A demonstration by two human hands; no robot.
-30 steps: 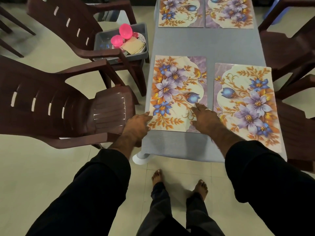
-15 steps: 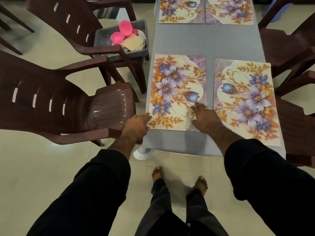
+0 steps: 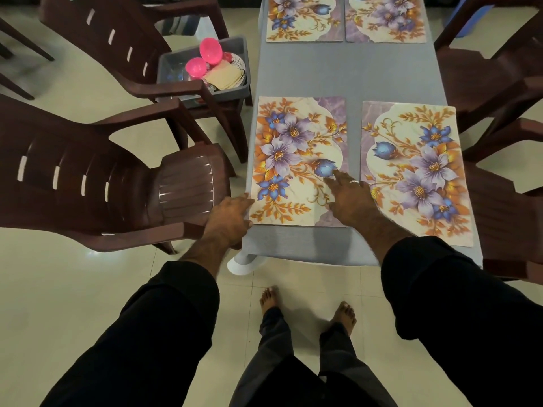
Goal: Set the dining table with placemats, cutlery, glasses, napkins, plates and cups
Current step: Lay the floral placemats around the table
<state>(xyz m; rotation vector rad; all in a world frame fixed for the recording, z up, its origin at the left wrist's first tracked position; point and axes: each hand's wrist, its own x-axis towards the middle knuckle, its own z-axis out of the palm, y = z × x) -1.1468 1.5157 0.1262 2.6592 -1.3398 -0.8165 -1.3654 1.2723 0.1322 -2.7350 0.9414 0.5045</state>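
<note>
Several floral placemats lie on the grey table (image 3: pixel 346 74). The near left placemat (image 3: pixel 293 154) lies flat at the table's front left corner. My left hand (image 3: pixel 230 214) touches its left front corner with the fingertips, off the table's edge. My right hand (image 3: pixel 349 198), with a ring, rests flat on the mat's right front part, fingers spread. The near right placemat (image 3: pixel 411 168) lies beside it, untouched. Two more placemats (image 3: pixel 304 19) (image 3: pixel 385 19) lie at the far end.
A grey tub (image 3: pixel 235 89) on a brown chair (image 3: pixel 123 39) to the left holds pink cups (image 3: pixel 210 51), plates and beige napkins (image 3: pixel 224 76). Another brown chair (image 3: pixel 117 189) stands close at the table's left front corner. More chairs (image 3: pixel 493 83) line the right side.
Both hands stay on the near left placemat. The mat has shifted slightly and lies squarer to the table's edge; my view has tilted a little.
</note>
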